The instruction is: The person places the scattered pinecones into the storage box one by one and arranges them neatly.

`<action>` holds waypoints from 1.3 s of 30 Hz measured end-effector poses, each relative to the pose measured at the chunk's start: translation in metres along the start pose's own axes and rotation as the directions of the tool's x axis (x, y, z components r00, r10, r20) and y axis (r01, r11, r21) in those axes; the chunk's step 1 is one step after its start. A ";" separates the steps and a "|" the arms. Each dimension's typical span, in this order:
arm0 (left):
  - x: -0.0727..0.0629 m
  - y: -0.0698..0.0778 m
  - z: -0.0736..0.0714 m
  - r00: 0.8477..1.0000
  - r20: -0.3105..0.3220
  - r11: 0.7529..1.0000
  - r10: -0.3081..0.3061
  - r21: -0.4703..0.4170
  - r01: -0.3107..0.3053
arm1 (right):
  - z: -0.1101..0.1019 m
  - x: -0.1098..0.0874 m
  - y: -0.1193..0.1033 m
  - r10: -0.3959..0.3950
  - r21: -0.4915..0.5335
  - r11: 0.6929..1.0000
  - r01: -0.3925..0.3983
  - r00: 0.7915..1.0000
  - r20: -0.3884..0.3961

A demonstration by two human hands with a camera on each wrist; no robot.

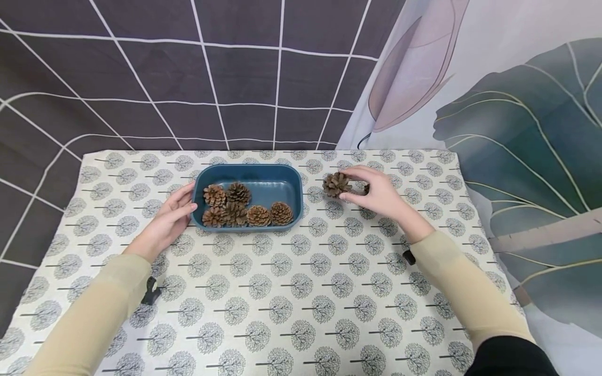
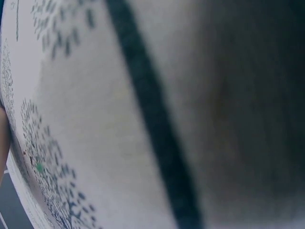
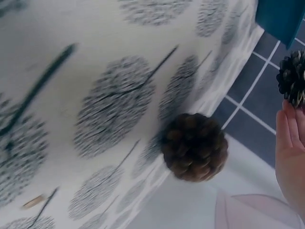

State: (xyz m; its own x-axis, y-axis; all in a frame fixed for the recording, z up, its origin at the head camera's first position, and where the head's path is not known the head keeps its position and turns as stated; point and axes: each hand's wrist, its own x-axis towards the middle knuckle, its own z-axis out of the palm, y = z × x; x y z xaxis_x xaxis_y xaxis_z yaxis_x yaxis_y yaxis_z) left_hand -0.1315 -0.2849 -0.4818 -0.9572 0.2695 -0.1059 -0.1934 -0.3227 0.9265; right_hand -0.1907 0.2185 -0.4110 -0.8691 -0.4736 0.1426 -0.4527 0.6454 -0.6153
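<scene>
My right hand (image 1: 376, 192) pinches a brown pine cone (image 1: 336, 184) between thumb and fingers, to the right of a blue tub (image 1: 277, 187). The held cone (image 3: 293, 78) shows at the right edge of the right wrist view. A second pine cone (image 1: 367, 189) lies mostly hidden behind that hand; in the right wrist view this cone (image 3: 195, 148) sits whole on the cloth. At the tub's left end, my left hand (image 1: 170, 223) touches the outer wall with relaxed fingers, its thumb at the rim. Several pine cones (image 1: 258, 215) lie inside along the tub's left and near sides.
A tree-print cloth (image 1: 282, 292) covers the table. Behind the table's far edge hangs a dark grid-patterned backdrop (image 1: 244, 73), with a leaf-print curtain (image 1: 541, 156) to the right. A small tan scrap (image 3: 33, 202) lies on the cloth in the right wrist view.
</scene>
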 end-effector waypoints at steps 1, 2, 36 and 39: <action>0.000 0.000 0.000 1.000 0.000 1.000 0.003 0.001 -0.003 | 0.001 0.003 -0.002 -0.010 0.011 1.000 0.010 1.000 0.000; 0.000 0.000 0.000 1.000 0.000 1.000 0.005 0.002 -0.005 | 0.002 0.005 -0.004 -0.018 0.020 1.000 0.018 1.000 0.001; -0.002 0.001 0.001 0.999 -0.026 0.999 -0.046 0.012 0.047 | 0.069 0.075 -0.060 -0.135 0.134 0.983 0.122 0.987 0.088; -0.002 0.001 0.001 0.999 -0.028 0.999 -0.043 0.004 0.043 | 0.075 0.080 -0.063 -0.132 0.131 0.985 0.116 0.984 0.117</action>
State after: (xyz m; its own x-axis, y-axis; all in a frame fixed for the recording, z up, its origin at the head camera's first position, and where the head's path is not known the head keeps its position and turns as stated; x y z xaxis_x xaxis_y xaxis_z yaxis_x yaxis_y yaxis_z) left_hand -0.1296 -0.2851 -0.4800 -0.9537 0.2573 -0.1554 -0.2332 -0.3072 0.9226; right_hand -0.2168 0.0952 -0.4186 -0.7723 -0.6216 0.1306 -0.5207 0.5019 -0.6906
